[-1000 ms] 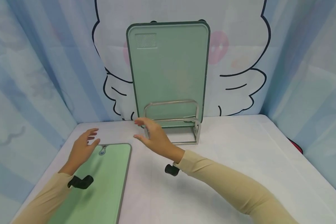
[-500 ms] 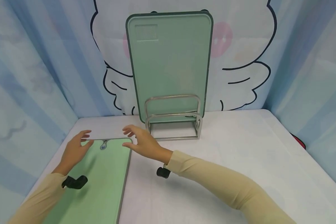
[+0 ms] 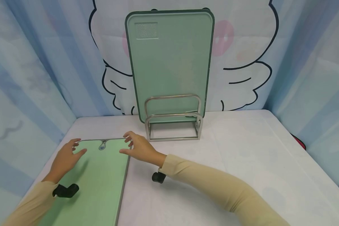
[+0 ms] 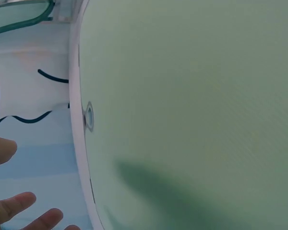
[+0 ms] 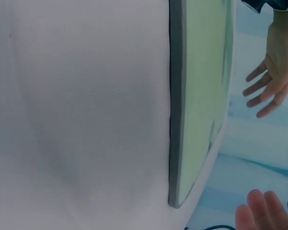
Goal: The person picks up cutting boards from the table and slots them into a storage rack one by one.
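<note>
A light green cutting board with a grey edge lies flat at the left of the table. Near its far end is a drop-shaped hole. My left hand hovers over the board's left side, fingers spread and loosely bent, its shadow falling on the surface. By the far right corner, my right hand hangs above with thumb and fingers apart. Neither hand holds anything. In the right wrist view, the fingertips are apart from the board's grey edge.
A second green cutting board stands upright at the back in a metal wire rack. Behind it hangs a blue and white curtain with a cartoon drawing. White cloth covers the table. A camera is strapped to each wrist.
Both hands have moved left and slightly lower in the head view. My right hand has gone from beside the rack to the flat board's far right corner. Neither board has moved.
</note>
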`<state>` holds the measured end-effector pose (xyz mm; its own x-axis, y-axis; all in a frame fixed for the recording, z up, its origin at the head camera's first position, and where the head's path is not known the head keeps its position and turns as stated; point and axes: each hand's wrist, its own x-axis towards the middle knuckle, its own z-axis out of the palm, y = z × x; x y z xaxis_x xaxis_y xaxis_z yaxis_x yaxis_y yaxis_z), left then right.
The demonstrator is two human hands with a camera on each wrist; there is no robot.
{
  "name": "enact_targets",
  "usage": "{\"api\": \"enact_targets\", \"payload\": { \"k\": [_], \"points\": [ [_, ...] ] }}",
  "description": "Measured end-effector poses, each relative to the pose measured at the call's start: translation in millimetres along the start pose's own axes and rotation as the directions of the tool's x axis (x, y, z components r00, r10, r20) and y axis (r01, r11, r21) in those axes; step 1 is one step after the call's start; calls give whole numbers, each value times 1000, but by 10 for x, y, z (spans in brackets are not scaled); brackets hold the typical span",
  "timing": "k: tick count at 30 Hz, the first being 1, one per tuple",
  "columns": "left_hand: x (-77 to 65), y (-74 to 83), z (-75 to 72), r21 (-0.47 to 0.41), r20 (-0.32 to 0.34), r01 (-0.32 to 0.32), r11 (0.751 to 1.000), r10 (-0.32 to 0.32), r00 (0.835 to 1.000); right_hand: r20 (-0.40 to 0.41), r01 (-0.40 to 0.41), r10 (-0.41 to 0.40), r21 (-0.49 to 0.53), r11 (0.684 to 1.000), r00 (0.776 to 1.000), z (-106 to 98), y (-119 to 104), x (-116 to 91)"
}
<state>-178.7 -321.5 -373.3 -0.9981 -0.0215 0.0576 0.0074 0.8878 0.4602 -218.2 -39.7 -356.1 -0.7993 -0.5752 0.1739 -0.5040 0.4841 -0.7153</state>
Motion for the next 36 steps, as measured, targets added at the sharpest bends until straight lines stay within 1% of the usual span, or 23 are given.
{"api": "enact_targets", "payload": {
  "k": [5,12,16,19,24,27,30,33,36],
  "points": [
    [-40,-117,-12,35,45,59,998,-60,997,14,-56,56,10,998,998,85,50,-7],
    [-120,-223,-3,43,55,105,994,-107,993,12,-123,123,55,991,992,151,105,-21],
    [-125,-269,-23,76,98,141,987,-148,984,9,-162,162,53,985,987,184,132,-18],
    [-119,-320,-41,92,140,171,981,-183,973,4,-201,201,52,978,980,211,141,-23],
    [-135,-384,-42,120,168,184,976,-203,965,-7,-263,263,20,965,965,265,157,-23],
    [-138,-404,-48,154,174,184,971,-209,962,-13,-282,282,-1,959,959,298,167,-11],
    [-138,-408,-65,177,179,193,965,-225,958,-12,-301,301,-1,954,954,327,174,4],
    [-148,-418,-71,178,191,212,961,-245,951,-4,-322,322,2,947,947,358,184,15],
    [-157,-416,-67,172,176,220,960,-250,952,-12,-337,337,16,941,941,395,189,27]
  ]
}}
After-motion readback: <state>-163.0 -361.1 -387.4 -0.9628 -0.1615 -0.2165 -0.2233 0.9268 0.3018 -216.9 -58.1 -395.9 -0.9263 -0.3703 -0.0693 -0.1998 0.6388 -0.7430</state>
